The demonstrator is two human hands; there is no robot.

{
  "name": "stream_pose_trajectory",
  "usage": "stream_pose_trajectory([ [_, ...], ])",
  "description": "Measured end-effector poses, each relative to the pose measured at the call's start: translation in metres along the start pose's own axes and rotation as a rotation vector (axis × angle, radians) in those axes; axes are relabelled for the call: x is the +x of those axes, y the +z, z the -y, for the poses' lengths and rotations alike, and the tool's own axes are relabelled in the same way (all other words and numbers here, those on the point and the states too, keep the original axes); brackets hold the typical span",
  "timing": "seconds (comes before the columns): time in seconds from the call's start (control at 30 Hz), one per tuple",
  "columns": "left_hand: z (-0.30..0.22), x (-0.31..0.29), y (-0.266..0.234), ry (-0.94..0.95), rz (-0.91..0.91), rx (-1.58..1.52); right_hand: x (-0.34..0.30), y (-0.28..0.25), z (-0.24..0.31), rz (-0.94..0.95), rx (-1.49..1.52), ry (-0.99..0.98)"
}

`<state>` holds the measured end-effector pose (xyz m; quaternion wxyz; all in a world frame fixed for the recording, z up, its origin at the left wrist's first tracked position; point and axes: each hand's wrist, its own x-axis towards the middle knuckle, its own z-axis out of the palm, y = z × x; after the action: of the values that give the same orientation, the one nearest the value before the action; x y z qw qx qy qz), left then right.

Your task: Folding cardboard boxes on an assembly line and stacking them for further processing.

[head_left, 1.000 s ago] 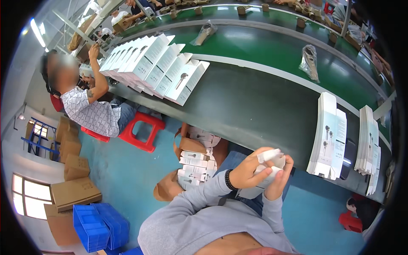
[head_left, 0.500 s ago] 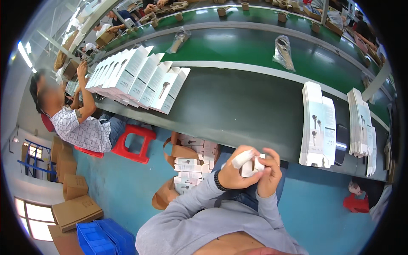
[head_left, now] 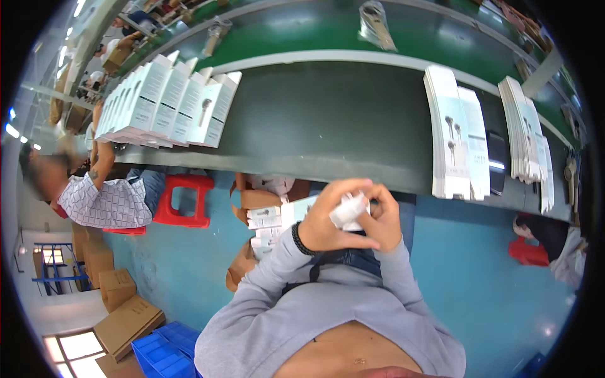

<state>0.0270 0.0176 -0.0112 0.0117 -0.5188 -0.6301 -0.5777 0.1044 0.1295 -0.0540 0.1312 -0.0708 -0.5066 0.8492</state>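
Note:
A small white carton (head_left: 350, 211) is held between my two hands in front of my lap, its end facing up. My left hand (head_left: 324, 220), with a dark beaded bracelet at the wrist, wraps round its left side. Fingers of my right hand (head_left: 386, 220) press at the carton's right edge and end. The rest of its body is mostly hidden behind my hands. Below and to the left, a brown cardboard box (head_left: 241, 268) holds several white printed cartons (head_left: 265, 217).
On the dark table (head_left: 328, 120), upright white cartons (head_left: 157, 104) stand in a row at left; flat carton stacks (head_left: 450, 135) lie at right beside a black phone-like device (head_left: 496, 164). Beyond runs a green conveyor (head_left: 296, 31) with bagged parts. A co-worker (head_left: 110, 201) sits at left near a red stool (head_left: 184, 201).
The view has shifted, so the table sits higher and the hands nearer its edge. My fingers have moved over the carton's end, and its opening and flaps no longer show clearly.

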Motion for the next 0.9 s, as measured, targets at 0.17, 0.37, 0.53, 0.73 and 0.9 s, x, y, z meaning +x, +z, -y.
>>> stream_pose_trajectory([
  [0.17,0.008,-0.004,-0.010,0.004,-0.054,-0.033,-0.001,0.009,0.003,-0.020,0.252,-0.107],
  [0.37,-0.021,0.018,-0.049,-0.106,-0.090,-0.012,-0.004,0.008,0.020,0.161,-0.656,-0.202],
  [0.53,-0.040,-0.001,-0.134,-0.351,-0.004,0.262,0.006,-0.010,0.055,0.193,-0.855,-0.521],
  [0.73,0.025,-0.007,-0.200,-0.104,-0.836,0.308,-0.007,-0.075,0.107,-0.147,-1.426,-0.663],
  [0.9,0.105,-0.022,-0.232,-0.276,-1.016,0.592,-0.023,-0.121,0.107,-0.112,-1.917,-0.357],
])
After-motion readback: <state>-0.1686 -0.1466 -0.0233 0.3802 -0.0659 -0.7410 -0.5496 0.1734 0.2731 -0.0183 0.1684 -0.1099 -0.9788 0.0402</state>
